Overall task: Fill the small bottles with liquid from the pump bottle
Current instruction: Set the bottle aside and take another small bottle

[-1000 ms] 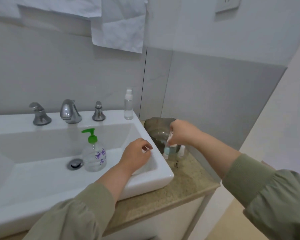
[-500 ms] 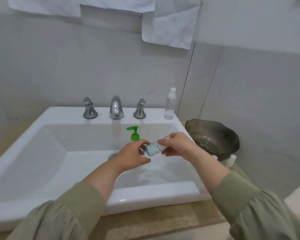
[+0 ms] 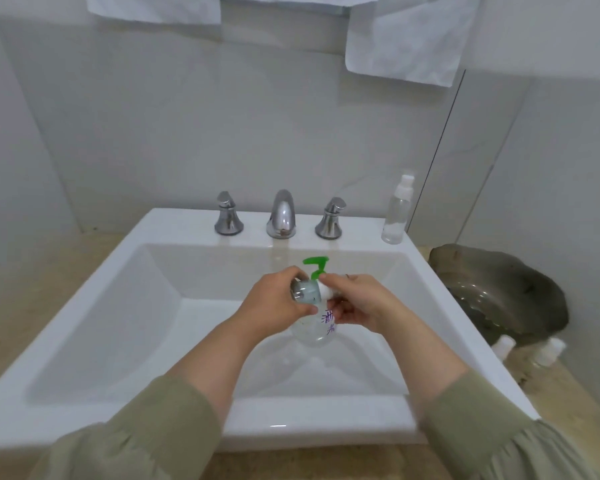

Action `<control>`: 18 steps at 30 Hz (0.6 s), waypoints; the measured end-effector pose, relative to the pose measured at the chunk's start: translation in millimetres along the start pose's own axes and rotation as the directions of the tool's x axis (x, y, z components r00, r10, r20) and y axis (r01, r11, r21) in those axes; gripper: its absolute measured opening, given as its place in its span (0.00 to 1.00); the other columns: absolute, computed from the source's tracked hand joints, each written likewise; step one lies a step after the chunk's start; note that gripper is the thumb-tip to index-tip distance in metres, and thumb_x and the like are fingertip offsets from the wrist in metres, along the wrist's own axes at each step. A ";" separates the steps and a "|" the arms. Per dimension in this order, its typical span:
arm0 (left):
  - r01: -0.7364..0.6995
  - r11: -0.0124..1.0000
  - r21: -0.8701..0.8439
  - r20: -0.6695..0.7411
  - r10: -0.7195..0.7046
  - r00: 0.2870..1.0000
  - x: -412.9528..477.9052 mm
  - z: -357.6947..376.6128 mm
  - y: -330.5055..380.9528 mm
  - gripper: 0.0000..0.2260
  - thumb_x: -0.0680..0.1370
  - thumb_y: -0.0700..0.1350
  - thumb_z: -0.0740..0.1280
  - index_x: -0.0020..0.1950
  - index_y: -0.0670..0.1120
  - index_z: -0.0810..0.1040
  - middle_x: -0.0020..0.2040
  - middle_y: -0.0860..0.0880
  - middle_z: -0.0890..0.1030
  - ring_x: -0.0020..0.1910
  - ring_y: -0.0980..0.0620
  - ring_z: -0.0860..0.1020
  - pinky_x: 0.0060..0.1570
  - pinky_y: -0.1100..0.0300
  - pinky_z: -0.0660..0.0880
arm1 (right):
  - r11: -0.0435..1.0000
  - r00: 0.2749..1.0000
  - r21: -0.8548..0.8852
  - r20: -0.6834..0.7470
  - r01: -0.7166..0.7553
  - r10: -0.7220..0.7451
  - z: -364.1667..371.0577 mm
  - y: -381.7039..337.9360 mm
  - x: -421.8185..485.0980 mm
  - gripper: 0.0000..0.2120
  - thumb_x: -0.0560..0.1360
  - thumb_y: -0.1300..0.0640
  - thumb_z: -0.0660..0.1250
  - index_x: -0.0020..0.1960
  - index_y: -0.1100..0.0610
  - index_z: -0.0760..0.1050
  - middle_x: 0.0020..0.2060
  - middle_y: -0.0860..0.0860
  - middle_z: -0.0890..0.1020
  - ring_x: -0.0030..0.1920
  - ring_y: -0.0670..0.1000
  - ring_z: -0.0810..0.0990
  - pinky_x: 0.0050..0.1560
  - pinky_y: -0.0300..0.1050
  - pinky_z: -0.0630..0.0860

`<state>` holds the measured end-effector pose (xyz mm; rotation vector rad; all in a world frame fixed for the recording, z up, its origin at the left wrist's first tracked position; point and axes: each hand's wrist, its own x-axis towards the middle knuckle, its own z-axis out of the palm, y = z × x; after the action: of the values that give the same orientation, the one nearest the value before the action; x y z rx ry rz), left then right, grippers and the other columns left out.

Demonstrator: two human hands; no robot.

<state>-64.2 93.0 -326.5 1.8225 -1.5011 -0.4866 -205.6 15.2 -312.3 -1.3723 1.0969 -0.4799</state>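
Observation:
Over the sink basin both hands hold one small bluish bottle [image 3: 308, 293] lying sideways. My left hand [image 3: 274, 304] grips its body. My right hand [image 3: 361, 306] pinches its white cap [image 3: 326, 290]. Right behind and below them stands the clear pump bottle [image 3: 314, 332] with a green pump head [image 3: 315, 266] and purple writing; the hands hide much of it. Two more small white-capped bottles [image 3: 503, 346] [image 3: 551, 350] stand on the counter at the right, in front of the dark bowl.
A white sink [image 3: 125, 271] fills the middle, with a chrome faucet [image 3: 280, 214] and two handles at the back. A clear spray bottle [image 3: 397, 213] stands on its back right corner. A dark glass bowl [image 3: 520, 292] sits on the stone counter [image 3: 568, 393] at the right.
My right hand lifted the small bottle from beside the bowl and carried it left over the sink. My left hand left the sink rim and took hold of the bottle's body.

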 end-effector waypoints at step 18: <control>0.266 0.831 -0.488 0.329 -0.107 0.938 -2.3 -10.0 -2.1 0.06 0.76 0.43 0.67 0.45 0.39 0.78 0.35 0.43 0.78 0.29 0.49 0.76 0.33 0.61 0.74 | 0.992 0.992 0.015 0.021 0.127 -0.127 2.3 1.9 0.3 0.09 0.74 0.58 0.69 0.38 0.61 0.73 0.23 0.53 0.72 0.22 0.48 0.67 0.27 0.40 0.67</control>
<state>-56.5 98.3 -321.6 1.4990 -1.2013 -1.1865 -204.2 16.6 -314.5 -1.4378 0.9909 -0.5624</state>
